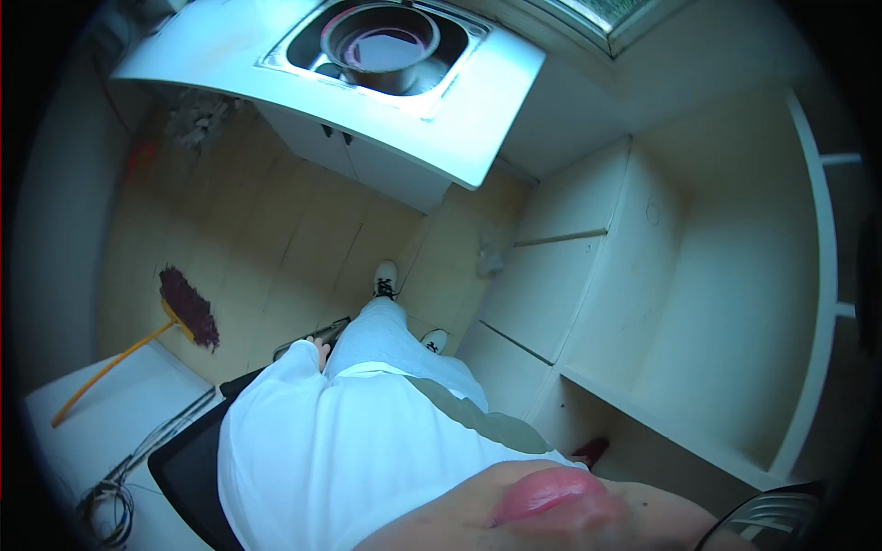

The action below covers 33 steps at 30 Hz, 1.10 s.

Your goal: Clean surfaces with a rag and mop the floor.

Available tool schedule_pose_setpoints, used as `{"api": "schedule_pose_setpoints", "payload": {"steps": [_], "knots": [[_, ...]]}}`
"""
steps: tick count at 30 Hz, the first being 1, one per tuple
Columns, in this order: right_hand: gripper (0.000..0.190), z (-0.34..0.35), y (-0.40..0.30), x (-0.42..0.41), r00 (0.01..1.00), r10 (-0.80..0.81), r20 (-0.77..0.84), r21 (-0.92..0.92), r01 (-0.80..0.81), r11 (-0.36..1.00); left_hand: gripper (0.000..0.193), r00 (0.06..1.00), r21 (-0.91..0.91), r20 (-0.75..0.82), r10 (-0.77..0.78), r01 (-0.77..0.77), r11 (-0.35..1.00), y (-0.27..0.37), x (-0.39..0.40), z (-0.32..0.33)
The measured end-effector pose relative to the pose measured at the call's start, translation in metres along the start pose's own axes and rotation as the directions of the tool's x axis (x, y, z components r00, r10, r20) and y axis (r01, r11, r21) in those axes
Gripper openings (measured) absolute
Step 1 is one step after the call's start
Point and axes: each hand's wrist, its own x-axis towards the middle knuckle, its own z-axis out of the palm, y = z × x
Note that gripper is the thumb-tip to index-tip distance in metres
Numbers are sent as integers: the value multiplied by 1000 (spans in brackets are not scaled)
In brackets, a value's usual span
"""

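Observation:
My left hand (320, 351) hangs low by my left thigh, mostly covered by a white sleeve. Only some fingers show, beside a dark-rimmed object (335, 329) that my leg and sleeve partly hide; whether they grip it I cannot tell. My right hand is out of view. Left of me, a broom or mop has a dark maroon bristly head (189, 306) above the floor and an orange handle (114, 372) slanting across a white surface. A black panel-like object (182, 461) lies against my left side, largely behind the sleeve.
A white counter (482, 110) ahead holds a sink (448, 79) with a metal pot (413, 72) in it. To the right stand drawers (544, 289) and open white shelving (744, 275). A clear plastic bag (490, 255) lies on the wood-look floor (296, 227). Cables (124, 475) coil at lower left.

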Motion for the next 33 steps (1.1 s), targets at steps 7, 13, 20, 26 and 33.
{"api": "schedule_pose_setpoints", "payload": {"steps": [7,13,20,26,33], "knots": [[27,-45,-145,28,970,-238,48,140,230,963,27,993,36,-106,-57,61,997,-11,45,-39],[27,-67,-290,38,849,-517,112,247,480,842,26,975,5,-136,-177,179,984,-68,54,-37],[27,-72,-500,69,467,-866,180,346,794,500,25,914,-157,-71,-400,385,909,-16,23,19],[27,-75,-674,54,-25,-963,269,431,897,97,36,890,-387,113,-442,449,806,-3,17,32],[27,-68,-841,-14,-448,-844,294,501,824,-263,34,776,-396,216,-593,624,673,-73,-9,-43]]}}
